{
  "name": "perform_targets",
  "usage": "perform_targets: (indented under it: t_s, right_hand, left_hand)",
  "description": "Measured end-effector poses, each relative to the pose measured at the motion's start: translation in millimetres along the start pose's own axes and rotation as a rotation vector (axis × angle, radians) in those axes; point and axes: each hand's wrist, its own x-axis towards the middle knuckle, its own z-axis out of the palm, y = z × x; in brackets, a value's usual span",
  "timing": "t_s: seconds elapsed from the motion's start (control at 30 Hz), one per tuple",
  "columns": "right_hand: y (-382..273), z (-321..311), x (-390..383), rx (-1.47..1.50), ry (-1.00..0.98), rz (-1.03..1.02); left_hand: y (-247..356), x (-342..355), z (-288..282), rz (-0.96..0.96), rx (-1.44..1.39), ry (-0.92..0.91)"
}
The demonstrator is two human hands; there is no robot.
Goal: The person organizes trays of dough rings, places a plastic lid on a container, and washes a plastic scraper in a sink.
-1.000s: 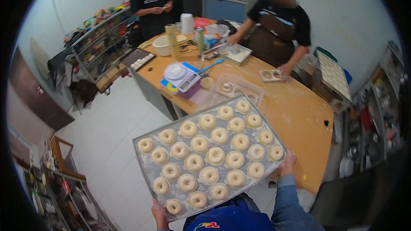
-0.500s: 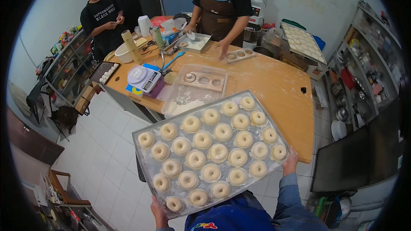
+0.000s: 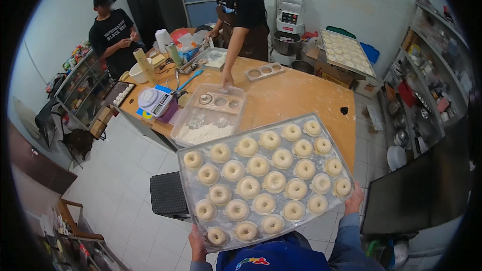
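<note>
A large metal tray [image 3: 194, 189] spans the space before me, tilted, with its right end farther off. Rows of ring-shaped pieces of dough [image 3: 274, 176] lie on it, each on a small pale liner. My left hand [image 3: 197, 242] grips the tray's near left corner, fingers hidden under it. At the right end, my right hand [image 3: 354, 198] is closed around the rim. Beyond the tray's far edge, a clear plastic bin [image 3: 176, 129] holds white flour [image 3: 206, 133] and a wooden board with round holes [image 3: 221, 102].
A wooden table [image 3: 296, 90] bears a kitchen scale [image 3: 154, 101] and another holed board [image 3: 264, 72]. A co-worker [image 3: 246, 15] reaches into the bin; another person [image 3: 113, 32] stands far left. A second dough tray [image 3: 346, 52] is at back right. A black stool [image 3: 168, 194] stands left of my tray.
My hands and the tray have shifted right relative to the table, uncovering the stool. The co-worker has leaned over and reached a hand to the holed board in the bin.
</note>
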Motion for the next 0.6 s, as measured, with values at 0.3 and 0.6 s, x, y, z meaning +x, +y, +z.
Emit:
perform_targets:
  t_s: [0.3,0.6]
  right_hand:
    - [-16.6,-32.6,13.2,-0.083,-0.032,-0.066]
    - [-16.2,-4.6,-34.5,-0.115,-0.071,0.038]
  left_hand:
    - [-38.3,-18.9,-8.5,0.046,-0.01,-0.035]
    - [-47.2,-74.0,-57.2,0.084,0.096,0.11]
